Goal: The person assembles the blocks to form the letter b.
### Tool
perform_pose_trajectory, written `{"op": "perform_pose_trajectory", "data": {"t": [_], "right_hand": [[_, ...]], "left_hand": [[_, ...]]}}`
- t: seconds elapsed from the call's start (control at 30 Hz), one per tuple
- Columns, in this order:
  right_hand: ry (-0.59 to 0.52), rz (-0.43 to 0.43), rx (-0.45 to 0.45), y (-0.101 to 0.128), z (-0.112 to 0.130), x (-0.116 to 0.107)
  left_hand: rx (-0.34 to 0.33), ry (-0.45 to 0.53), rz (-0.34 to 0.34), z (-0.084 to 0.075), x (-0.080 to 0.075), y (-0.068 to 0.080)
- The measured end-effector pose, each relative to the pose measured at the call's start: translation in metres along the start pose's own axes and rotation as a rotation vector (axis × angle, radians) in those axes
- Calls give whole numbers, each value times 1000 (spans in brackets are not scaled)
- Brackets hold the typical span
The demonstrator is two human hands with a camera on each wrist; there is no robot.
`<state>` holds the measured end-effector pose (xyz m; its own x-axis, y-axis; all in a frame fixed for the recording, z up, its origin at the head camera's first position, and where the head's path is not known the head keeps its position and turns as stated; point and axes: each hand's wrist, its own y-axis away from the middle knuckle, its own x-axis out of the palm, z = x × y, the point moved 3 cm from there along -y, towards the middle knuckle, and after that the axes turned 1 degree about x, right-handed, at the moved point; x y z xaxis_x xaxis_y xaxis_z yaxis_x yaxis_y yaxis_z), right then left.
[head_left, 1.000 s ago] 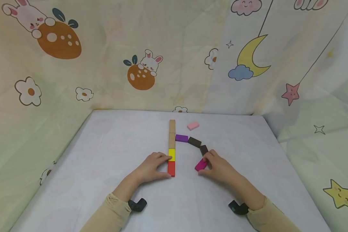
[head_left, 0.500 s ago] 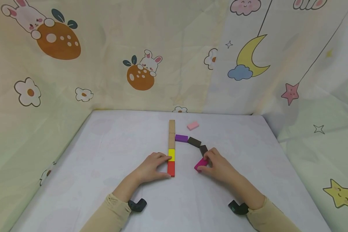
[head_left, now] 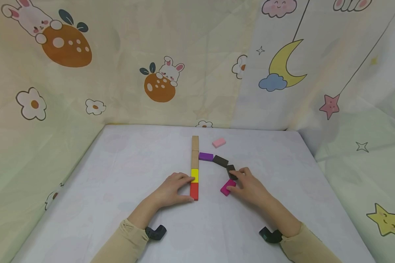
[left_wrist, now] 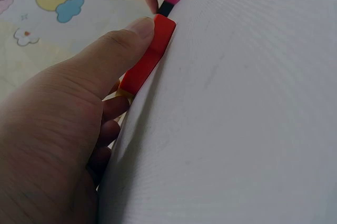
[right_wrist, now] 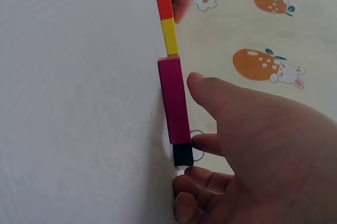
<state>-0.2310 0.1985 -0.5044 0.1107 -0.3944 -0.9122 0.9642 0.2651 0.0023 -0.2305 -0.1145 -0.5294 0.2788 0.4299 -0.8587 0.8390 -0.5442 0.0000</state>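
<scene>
My left hand (head_left: 172, 190) lies beside a straight row of blocks. Its thumb touches the near end of the red block (head_left: 194, 191) and a fingertip rests on the yellow block (head_left: 195, 175); two wooden blocks (head_left: 195, 159) continue the row. My right hand (head_left: 250, 187) has a finger at the lower dark block (head_left: 230, 168) and its thumb beside the magenta block (head_left: 225, 188). In the right wrist view, the thumb stands slightly apart from that magenta block (right_wrist: 175, 100). A purple block (head_left: 206, 156) and another dark block (head_left: 221, 160) form a curve off the row.
A loose pink block (head_left: 219, 142) lies behind the curve. All of it rests on a white tabletop (head_left: 125, 157), with patterned cloth (head_left: 197, 73) hanging behind and at both sides. Black wrist devices (head_left: 156, 232) are strapped at both sleeves.
The magenta block has turned slightly, its near end shifting left. My right fingers have let go of it, and one finger has moved up to the dark block. The left hand has stayed still.
</scene>
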Motion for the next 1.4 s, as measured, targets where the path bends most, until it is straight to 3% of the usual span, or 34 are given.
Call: {"op": "perform_pose_trajectory", "data": {"t": [0.37,0.6,0.83,1.0,1.4], "right_hand": [[7,-24,-13,2,2,1],[-24,19,-23,2,2,-2],[-78,72,-127,4,1,-5],[-68,59,-207,5,1,-5],[-41,28,-228,6,2,-2]], "left_hand": [[10,8,-6,-1,-2,0],[17,8,-10,-1,-2,1],[10,11,-7,-1,-2,1],[8,8,-2,-1,-3,0],[23,6,-17,-1,-2,1]]}}
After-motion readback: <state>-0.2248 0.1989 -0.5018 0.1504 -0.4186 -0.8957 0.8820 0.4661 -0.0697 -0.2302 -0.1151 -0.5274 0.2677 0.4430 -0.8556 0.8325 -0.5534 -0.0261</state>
